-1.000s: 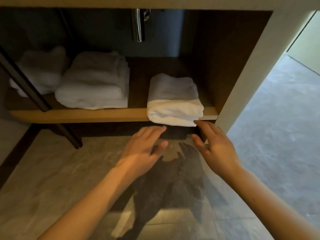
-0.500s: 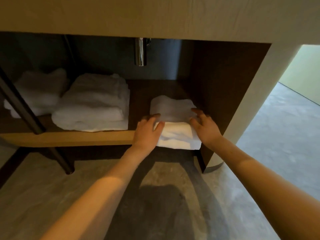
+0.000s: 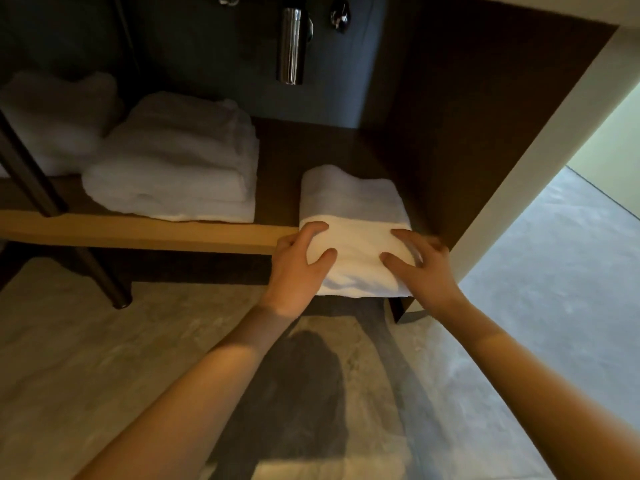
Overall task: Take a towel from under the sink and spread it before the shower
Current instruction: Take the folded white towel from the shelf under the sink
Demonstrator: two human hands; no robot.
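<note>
We clamped our left hand and right hand around the folded white terry towel, fingers curled on its front edge overhanging the wooden shelf.

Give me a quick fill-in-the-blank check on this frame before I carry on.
1. Both hands grip the folded towel at the ____ end of the shelf.
2. The left hand and right hand hold the towel's ____ edge.
3. The chrome pipe hangs ____ the shelf.

Missing words: right; front; above
</note>
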